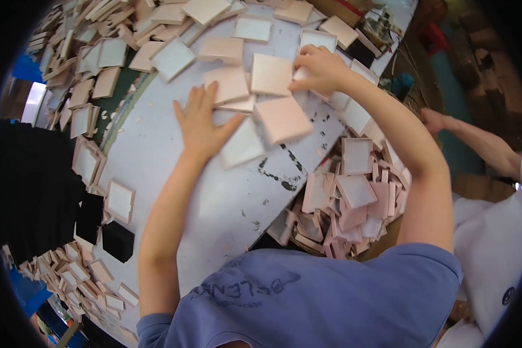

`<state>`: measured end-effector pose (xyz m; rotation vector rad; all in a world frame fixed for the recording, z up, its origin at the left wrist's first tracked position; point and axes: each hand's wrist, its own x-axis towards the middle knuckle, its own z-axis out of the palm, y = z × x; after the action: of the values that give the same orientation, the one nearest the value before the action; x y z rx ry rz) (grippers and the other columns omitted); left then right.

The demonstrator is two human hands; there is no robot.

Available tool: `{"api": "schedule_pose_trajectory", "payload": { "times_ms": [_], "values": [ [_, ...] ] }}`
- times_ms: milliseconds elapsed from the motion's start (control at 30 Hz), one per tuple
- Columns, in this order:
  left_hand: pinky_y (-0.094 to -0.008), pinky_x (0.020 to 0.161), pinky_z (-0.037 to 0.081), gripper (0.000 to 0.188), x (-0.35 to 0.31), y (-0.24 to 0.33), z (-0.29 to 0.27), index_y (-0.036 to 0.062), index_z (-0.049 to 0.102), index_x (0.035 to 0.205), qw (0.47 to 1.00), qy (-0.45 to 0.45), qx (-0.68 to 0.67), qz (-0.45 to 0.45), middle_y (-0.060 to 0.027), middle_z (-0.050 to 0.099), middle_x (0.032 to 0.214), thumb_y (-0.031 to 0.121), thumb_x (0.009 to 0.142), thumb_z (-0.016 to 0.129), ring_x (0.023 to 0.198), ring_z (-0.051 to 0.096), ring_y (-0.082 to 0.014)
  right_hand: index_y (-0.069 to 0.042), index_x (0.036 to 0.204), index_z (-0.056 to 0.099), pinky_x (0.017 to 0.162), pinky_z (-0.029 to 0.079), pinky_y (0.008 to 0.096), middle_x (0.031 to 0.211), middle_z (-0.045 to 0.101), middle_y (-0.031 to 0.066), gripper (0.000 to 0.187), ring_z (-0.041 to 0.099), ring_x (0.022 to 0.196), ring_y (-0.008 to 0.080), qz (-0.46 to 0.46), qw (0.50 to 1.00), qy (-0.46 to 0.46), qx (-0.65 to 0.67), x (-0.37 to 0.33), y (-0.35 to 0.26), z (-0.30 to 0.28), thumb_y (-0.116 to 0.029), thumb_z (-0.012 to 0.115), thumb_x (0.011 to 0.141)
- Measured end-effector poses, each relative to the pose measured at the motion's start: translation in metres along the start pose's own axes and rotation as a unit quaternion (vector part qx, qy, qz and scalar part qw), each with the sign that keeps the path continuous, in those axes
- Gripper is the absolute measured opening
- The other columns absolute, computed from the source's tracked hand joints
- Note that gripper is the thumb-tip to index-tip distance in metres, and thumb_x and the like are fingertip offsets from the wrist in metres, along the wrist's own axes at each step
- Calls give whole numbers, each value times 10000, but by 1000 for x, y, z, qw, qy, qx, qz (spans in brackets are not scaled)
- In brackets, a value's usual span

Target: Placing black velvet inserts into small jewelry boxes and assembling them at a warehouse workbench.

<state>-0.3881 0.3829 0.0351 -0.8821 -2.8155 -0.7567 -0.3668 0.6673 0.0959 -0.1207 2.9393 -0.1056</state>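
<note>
A pale pink box [271, 74] sits at the upper centre of the frame between a wide-spread left hand [200, 129] and a curled right hand [322, 71], whose grip cannot be told. One other pink box [283, 119] lies just below, one white-lined tray [242, 143] at the left thumb, and two black blocks [118, 241] at lower left.

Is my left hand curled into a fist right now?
No, your left hand is open, with its fingers spread and its thumb stretched out to the side.
</note>
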Motion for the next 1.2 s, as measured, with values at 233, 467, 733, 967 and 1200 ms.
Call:
{"api": "schedule_pose_trajectory", "payload": {
  "times_ms": [233,467,733,967,1200],
  "values": [
    [-544,1040,161,683,-46,143,60,-27,375,1251,980,-28,-173,95,-247,366,1276,412,780,603,1240,306,-396,-77,938,613,871,409,384,1124,484,140,452,472,1025,328,-12,995,-56,82,-168,57,9,-362,716,602],
    [-442,1089,118,798,-93,232,86,-90,207,1339,835,-264,-469,116,-280,149,1410,369,811,592,1309,105,-464,-64,919,603,875,419,389,1070,543,130,283,495,1029,328,141,974,-175,31,-283,107,11,-231,648,695],
    [-404,1036,295,622,-71,196,39,9,431,1269,745,-346,-462,335,-173,437,1308,252,755,683,1240,394,-308,10,891,576,688,478,338,850,616,146,177,603,778,297,147,973,60,166,-206,98,-11,-127,572,778],
    [-522,1056,134,866,55,-27,-4,95,296,1367,992,114,-17,45,-237,190,1419,438,684,703,1314,138,-431,-167,1315,396,1011,301,446,1367,325,240,728,335,1245,399,-141,962,175,151,35,-37,2,-383,697,688],
    [-590,1031,29,805,79,-86,-6,171,443,1297,992,-25,75,-96,-244,140,1440,640,666,614,1295,50,-514,-196,1323,410,1002,255,512,1369,322,196,882,263,1285,366,-8,997,-34,70,109,-91,3,-634,656,597]
  ]
}}
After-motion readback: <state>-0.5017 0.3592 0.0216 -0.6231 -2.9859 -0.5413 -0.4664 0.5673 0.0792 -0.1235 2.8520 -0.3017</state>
